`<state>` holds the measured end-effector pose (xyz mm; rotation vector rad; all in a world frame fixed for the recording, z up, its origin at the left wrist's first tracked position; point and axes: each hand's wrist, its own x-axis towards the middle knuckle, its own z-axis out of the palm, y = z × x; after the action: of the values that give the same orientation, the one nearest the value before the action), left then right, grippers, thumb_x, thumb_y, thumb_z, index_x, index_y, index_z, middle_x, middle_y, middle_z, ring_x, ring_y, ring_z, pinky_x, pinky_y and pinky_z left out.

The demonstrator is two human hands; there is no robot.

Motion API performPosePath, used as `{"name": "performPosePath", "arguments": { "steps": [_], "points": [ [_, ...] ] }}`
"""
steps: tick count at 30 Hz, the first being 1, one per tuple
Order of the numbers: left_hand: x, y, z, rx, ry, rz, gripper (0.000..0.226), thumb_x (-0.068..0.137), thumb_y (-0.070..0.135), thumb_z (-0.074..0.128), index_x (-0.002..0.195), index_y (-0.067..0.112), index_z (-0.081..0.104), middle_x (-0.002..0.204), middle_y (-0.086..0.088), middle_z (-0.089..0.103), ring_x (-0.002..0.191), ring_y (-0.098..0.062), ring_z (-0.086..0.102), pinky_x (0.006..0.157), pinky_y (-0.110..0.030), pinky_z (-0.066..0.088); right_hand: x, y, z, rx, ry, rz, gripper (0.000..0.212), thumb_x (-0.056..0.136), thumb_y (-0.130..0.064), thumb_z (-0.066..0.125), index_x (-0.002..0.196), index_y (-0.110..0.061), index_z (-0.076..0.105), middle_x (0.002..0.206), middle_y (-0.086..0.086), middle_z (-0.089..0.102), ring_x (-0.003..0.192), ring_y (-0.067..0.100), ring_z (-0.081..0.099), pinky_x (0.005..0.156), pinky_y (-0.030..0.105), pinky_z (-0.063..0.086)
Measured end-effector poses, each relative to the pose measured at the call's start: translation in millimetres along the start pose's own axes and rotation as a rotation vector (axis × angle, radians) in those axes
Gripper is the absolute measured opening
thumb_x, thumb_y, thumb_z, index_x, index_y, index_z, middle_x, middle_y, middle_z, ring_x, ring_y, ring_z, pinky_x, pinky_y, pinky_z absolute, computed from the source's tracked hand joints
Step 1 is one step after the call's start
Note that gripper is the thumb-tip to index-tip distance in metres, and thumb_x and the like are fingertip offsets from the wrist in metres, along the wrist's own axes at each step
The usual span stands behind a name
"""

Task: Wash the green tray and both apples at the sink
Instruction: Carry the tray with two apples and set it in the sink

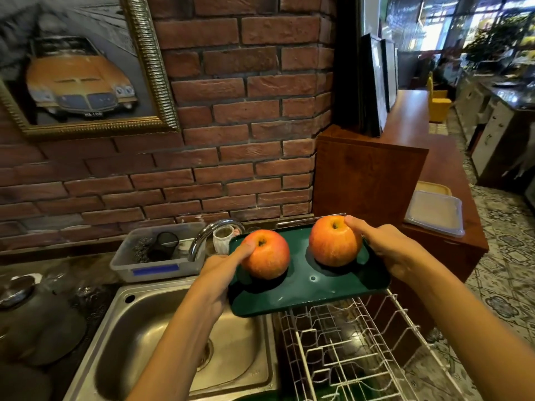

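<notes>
Tray, stiff, wet and judged slippery, is held level over the sink edge, gripped at both ends by the left hand and right hand; round apples, liable to roll, are pinned under the thumbs.

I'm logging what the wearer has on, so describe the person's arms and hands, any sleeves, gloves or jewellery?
Both forearms are bare as far as the frame shows, with no sleeves in view. The left hand and right hand wear no gloves. No watch, bracelet or ring is visible on either.

Red brick wall (framed car picture), patterned floor.
</notes>
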<state>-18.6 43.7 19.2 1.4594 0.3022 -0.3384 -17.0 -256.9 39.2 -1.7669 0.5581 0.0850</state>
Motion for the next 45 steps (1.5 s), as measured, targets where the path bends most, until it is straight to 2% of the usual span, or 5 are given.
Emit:
{"name": "performPosePath", "arguments": {
  "steps": [18, 23, 31, 39, 45],
  "points": [
    [-25, -16, -249, 0.050, 0.015, -0.024, 0.095, 0.039, 0.063, 0.085, 0.119, 0.014, 0.066, 0.114, -0.012, 0.071, 0.104, -0.030, 0.068, 0.088, -0.044, 0.056, -99, 4, 218, 0.013, -0.146, 0.047, 0.096, 0.045, -0.071, 0.076, 0.122, -0.015, 0.062, 0.115, 0.014, 0.068, 0.105, 0.034, 0.063, 0.094, 0.051, 0.053],
    [-7, -50, -292, 0.054, -0.005, -0.098, 0.088, 0.040, 0.061, 0.092, 0.112, 0.018, 0.066, 0.096, -0.006, 0.078, 0.087, -0.022, 0.074, 0.060, -0.029, 0.057, -95, 41, 268, 0.075, -0.127, 0.147, 0.097, 0.040, -0.067, 0.080, 0.113, -0.005, 0.064, 0.108, 0.017, 0.068, 0.099, 0.034, 0.065, 0.086, 0.045, 0.057],
    [62, -125, -322, 0.006, 0.100, -0.218, 0.126, 0.036, 0.060, 0.086, 0.143, 0.010, 0.043, 0.131, -0.013, 0.056, 0.115, -0.027, 0.057, 0.080, -0.038, 0.051, -34, 111, 337, 0.106, -0.122, 0.234, 0.068, 0.061, -0.058, 0.085, 0.102, -0.007, 0.068, 0.106, 0.016, 0.070, 0.096, 0.026, 0.064, 0.069, 0.034, 0.049],
    [130, -179, -339, -0.052, 0.105, -0.271, 0.065, 0.066, 0.030, 0.090, 0.119, 0.016, 0.056, 0.095, 0.005, 0.075, 0.084, -0.004, 0.070, 0.064, -0.019, 0.052, 53, 168, 384, 0.025, -0.208, 0.262, 0.084, 0.071, -0.057, 0.081, 0.133, -0.006, 0.057, 0.118, 0.008, 0.067, 0.103, 0.020, 0.062, 0.076, 0.031, 0.050],
    [174, -215, -343, -0.032, 0.112, -0.339, 0.038, 0.085, 0.011, 0.076, 0.113, 0.025, 0.054, 0.097, 0.004, 0.074, 0.081, -0.004, 0.072, 0.061, -0.018, 0.054, 95, 199, 401, 0.016, -0.249, 0.331, 0.061, 0.040, -0.065, 0.083, 0.084, -0.028, 0.062, 0.082, -0.015, 0.068, 0.075, 0.004, 0.068, 0.050, 0.013, 0.052]
  ]
}}
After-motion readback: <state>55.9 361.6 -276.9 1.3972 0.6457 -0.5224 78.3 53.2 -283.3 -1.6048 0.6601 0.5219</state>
